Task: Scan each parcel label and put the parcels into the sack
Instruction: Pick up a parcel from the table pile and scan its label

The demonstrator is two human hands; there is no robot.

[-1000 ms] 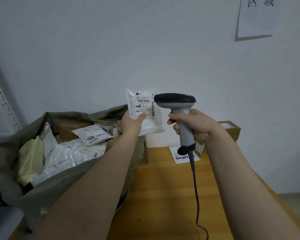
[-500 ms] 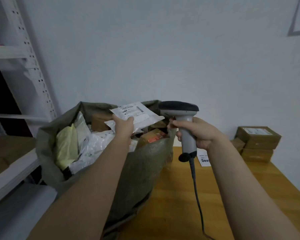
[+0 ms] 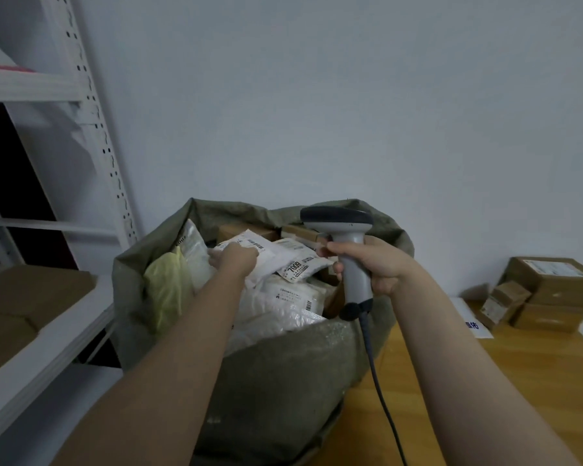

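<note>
Gripping a parcel (image 3: 267, 249) inside the packed sack (image 3: 283, 381) — left hand (image 3: 235, 261).

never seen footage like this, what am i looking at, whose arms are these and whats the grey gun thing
There is no machine here. A person wears a camera on the head, so you look down along both bare arms. The left hand holds a white parcel at the top of the full green sack. The right hand grips the grey gun thing, a corded barcode scanner. To the right is a wooden table with brown boxes stacked by the wall. A metal shelf stands on the left.
</note>
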